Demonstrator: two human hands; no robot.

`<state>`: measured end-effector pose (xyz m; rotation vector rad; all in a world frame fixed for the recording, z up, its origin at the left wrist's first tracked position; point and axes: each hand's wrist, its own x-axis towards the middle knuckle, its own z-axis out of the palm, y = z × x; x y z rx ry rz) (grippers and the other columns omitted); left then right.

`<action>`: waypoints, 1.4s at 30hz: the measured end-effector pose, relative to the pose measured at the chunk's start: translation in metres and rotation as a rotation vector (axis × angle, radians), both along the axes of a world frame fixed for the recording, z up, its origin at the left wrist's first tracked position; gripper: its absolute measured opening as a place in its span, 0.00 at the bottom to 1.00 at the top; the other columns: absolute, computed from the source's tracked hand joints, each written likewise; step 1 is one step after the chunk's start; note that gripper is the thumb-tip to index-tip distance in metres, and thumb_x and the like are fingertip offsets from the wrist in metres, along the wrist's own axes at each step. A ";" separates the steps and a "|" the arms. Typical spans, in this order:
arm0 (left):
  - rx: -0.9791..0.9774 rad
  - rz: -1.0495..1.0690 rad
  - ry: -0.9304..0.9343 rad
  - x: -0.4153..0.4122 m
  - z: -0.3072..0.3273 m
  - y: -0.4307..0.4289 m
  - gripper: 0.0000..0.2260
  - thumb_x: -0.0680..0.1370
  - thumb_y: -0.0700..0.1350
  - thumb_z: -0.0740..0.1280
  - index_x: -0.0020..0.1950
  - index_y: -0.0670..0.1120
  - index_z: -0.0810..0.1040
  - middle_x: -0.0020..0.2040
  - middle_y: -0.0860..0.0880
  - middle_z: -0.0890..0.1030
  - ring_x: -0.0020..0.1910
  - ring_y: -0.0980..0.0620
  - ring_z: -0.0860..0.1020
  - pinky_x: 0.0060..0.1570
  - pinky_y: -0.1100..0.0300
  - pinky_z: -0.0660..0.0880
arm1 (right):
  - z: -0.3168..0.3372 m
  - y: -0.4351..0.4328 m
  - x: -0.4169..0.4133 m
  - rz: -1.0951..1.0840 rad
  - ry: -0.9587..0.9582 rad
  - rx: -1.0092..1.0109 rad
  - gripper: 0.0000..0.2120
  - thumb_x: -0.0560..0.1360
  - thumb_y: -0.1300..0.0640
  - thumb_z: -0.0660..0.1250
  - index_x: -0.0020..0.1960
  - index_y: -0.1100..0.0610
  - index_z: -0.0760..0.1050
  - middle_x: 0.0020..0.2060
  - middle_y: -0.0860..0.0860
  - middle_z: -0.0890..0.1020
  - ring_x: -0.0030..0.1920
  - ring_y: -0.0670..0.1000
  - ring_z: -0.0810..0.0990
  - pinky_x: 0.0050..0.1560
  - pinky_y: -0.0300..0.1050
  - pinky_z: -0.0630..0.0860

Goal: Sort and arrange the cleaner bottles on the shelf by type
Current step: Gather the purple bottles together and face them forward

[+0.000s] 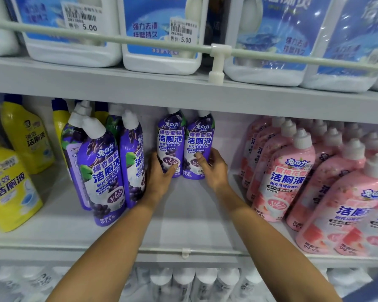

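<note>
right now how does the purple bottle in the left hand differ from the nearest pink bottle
The purple bottle stands at the back of the shelf, gripped by the left hand; the pink bottle sits at the front, untouched. Purple bottle's label is purple with grapes; pink bottle's is pink. Both have white caps.

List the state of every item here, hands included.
Left back bottle, upright, capped, gripped by left hand.
Right back bottle, upright, capped, gripped by right hand.
Front purple bottles, upright, capped, crowded.
Pink bottles, upright, capped, in rows.
Yellow bottles, upright.
White jugs, upright, behind rail.
</note>
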<state>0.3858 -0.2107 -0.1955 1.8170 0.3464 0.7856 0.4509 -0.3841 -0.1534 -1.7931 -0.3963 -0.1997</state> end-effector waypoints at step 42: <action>-0.194 0.374 -0.284 -0.237 0.119 -0.020 0.16 0.85 0.60 0.56 0.55 0.51 0.77 0.50 0.56 0.82 0.50 0.63 0.80 0.50 0.69 0.74 | 0.065 0.020 -0.140 0.422 0.317 0.169 0.34 0.82 0.31 0.50 0.77 0.51 0.70 0.73 0.49 0.76 0.72 0.49 0.74 0.77 0.54 0.68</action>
